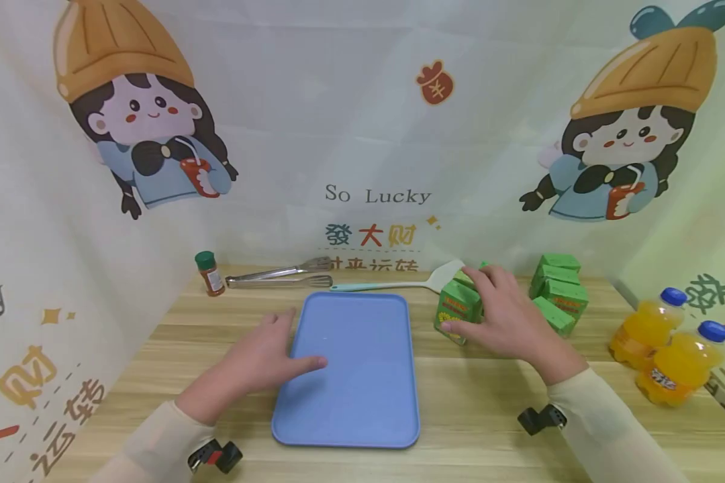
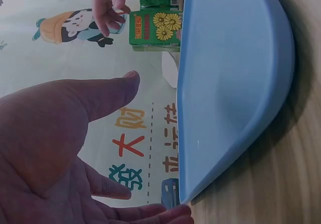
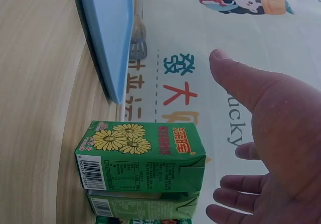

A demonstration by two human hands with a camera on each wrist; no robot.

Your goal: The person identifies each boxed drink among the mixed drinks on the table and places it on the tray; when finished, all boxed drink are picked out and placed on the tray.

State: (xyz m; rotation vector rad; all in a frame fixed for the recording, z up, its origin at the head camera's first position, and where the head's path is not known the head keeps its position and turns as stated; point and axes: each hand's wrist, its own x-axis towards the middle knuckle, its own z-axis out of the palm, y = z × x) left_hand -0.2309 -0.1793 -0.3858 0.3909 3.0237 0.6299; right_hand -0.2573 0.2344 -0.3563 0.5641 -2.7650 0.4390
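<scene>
A blue rectangular tray (image 1: 359,376) lies flat on the wooden table. My left hand (image 1: 260,359) is at its left side, thumb stretched out over the tray and fingers extended by the rim; nothing is in its grasp. On the right, my right hand (image 1: 507,318) hovers beside and above a green drink carton (image 1: 457,310) with yellow flowers printed on it. In the right wrist view a visible gap separates the spread thumb and fingers from that carton (image 3: 145,156). A second, lighter green carton (image 3: 145,205) stands right against it.
More green cartons (image 1: 558,292) stand grouped at the back right. Two orange drink bottles (image 1: 677,365) with blue caps are at the far right. Along the back are a spatula (image 1: 387,285), metal tongs (image 1: 278,274) and a green-capped spice jar (image 1: 210,275). A printed cloth hangs behind.
</scene>
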